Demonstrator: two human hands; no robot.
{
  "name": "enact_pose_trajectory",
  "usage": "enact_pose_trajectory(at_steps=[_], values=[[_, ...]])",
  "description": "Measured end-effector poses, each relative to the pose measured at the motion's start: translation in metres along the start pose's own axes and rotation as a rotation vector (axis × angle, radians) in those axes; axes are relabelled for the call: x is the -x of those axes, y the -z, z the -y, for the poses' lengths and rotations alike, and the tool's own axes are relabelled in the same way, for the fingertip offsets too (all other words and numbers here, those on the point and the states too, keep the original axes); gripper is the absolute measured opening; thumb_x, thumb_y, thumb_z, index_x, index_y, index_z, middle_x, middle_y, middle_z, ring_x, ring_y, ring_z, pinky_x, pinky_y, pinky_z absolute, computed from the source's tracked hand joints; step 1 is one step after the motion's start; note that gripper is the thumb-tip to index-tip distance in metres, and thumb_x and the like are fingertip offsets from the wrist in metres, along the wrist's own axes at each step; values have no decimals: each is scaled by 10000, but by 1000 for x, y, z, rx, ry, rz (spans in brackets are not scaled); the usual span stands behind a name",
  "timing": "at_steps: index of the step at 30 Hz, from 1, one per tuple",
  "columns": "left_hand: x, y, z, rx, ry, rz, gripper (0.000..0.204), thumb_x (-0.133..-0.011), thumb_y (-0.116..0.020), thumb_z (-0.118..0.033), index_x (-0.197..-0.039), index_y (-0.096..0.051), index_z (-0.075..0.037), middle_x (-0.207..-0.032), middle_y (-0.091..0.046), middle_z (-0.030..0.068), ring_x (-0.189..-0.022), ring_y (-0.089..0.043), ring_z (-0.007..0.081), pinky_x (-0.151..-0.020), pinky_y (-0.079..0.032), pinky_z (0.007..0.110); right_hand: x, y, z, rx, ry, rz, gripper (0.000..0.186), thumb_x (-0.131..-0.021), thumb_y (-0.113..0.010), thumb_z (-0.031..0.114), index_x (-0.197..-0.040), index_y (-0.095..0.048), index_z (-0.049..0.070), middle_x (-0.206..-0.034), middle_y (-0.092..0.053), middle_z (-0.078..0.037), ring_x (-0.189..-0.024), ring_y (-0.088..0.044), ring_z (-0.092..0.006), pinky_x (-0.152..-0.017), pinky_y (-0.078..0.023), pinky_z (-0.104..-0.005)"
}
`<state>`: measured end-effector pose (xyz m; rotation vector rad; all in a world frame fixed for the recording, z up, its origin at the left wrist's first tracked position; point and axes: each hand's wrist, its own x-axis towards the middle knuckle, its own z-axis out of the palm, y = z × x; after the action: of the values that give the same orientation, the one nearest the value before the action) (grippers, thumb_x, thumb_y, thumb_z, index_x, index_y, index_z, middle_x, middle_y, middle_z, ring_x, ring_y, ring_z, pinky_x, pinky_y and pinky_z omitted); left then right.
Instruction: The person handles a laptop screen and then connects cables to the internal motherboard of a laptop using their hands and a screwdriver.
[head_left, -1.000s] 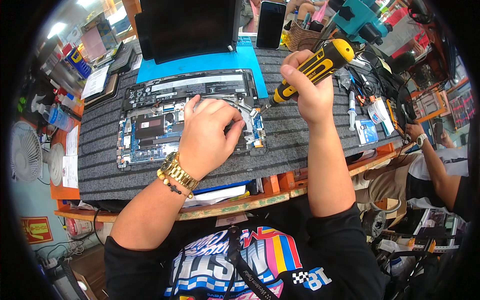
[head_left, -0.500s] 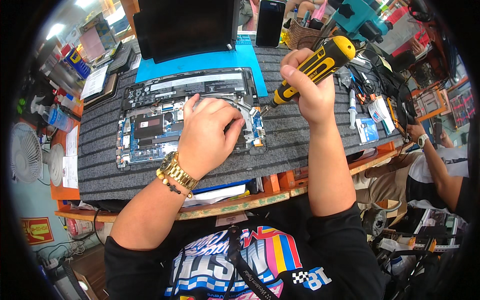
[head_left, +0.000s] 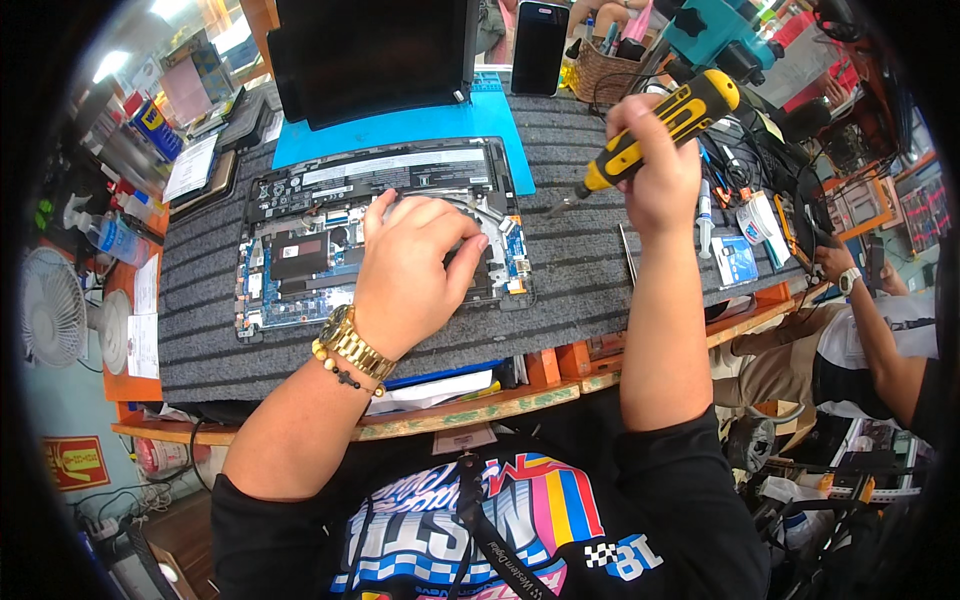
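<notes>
My right hand (head_left: 660, 190) is wrapped round the black and yellow handle of a screwdriver (head_left: 645, 145). Its blurred tip points down and left over the grey mat, apart from the laptop's right edge. The opened laptop base (head_left: 300, 265) lies in front of me, with the blue circuit board and the long black battery (head_left: 400, 172) exposed. Over the middle of it lies my left hand (head_left: 415, 260), its fingers curled down and the thumb close to the index finger. Whatever those fingertips hold, if anything, is hidden beneath the hand.
Behind the base, a dark screen (head_left: 370, 60) stands on a blue mat (head_left: 400, 135), with a phone (head_left: 540, 50) beside it. A syringe (head_left: 704, 220), cables and small tools lie to the right. Further right is another person's forearm (head_left: 870, 310). A fan (head_left: 55, 310) stands left.
My right hand has moved right with the screwdriver, drawing its tip away from the laptop's right edge. The left hand has hardly moved.
</notes>
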<state>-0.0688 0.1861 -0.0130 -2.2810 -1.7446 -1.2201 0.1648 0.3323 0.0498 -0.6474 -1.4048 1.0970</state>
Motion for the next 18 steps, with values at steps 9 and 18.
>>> enact_pose_trajectory(at_steps=[9,18], values=[[-2,5,-2,67,17,5,91,-1021,-670,-133,-956,-657,-70,-946,-683,79,-967,-674,323,-1156,-409,563,-23,68,-9,495,-412,-129,725,-961,-804,536,-1313,-684,-86,-1033,-766,-185,-813,-731,-202,-747,-564,-332],[-3,8,0,75,19,-3,55,-949,-722,-123,-960,-675,-98,-973,-700,50,-982,-680,311,-1157,-408,582,-14,93,-11,1124,-528,140,700,-889,-848,559,-1277,-730,-12,-966,-771,-145,-856,-724,-252,-698,-563,-399]])
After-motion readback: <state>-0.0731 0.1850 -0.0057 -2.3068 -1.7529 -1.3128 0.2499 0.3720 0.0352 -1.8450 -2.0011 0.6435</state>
